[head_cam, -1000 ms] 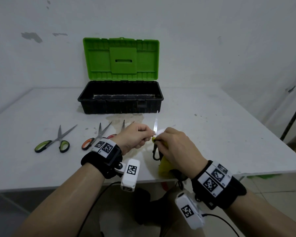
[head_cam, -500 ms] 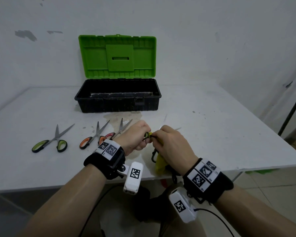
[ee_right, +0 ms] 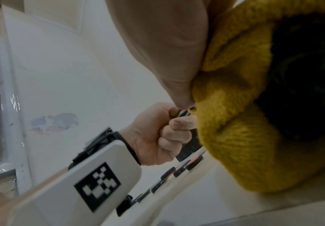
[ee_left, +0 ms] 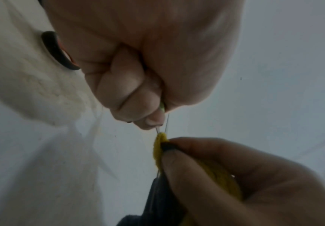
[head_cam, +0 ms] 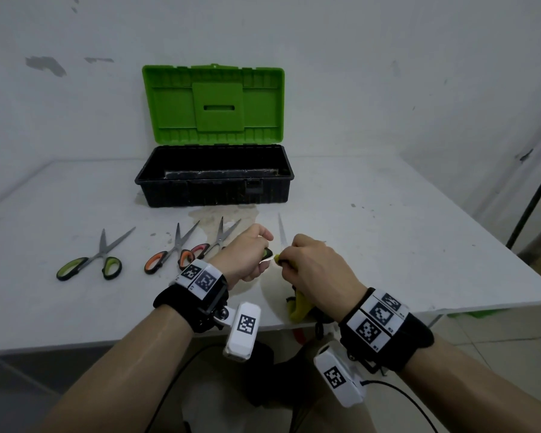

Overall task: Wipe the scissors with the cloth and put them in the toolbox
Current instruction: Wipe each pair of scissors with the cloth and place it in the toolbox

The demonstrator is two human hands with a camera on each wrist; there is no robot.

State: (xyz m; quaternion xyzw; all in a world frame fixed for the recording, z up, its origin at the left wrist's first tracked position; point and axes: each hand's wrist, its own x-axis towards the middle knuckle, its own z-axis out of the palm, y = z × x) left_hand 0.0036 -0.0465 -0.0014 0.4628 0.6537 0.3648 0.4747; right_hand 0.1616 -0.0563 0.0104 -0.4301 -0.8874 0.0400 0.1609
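Observation:
My left hand [head_cam: 247, 257] grips the green-and-black handle of a pair of scissors [head_cam: 282, 232], whose bare blade points away from me above both hands. My right hand [head_cam: 316, 270] pinches a yellow cloth [head_cam: 300, 304] round the blade's base, close to the handle; the rest of the cloth hangs under the palm. In the left wrist view the thin blades [ee_left: 166, 123] run from my left hand [ee_left: 138, 76] into the cloth [ee_left: 159, 146]. The right wrist view is mostly filled by the cloth [ee_right: 245, 122]. The black toolbox [head_cam: 214, 189] stands open behind, green lid [head_cam: 213, 104] upright.
Three more scissors lie left of my hands on the white table [head_cam: 388, 245]: a green-handled pair [head_cam: 91, 260], an orange-handled pair [head_cam: 169, 254] and a red-handled pair [head_cam: 216, 242]. The table's near edge runs just under my wrists. A dark pole [head_cam: 534, 198] leans at the right.
Half a second ago the cloth and my right hand covered the blade; now they sit back at its base and the blade stands bare again. My left hand kept its grip.

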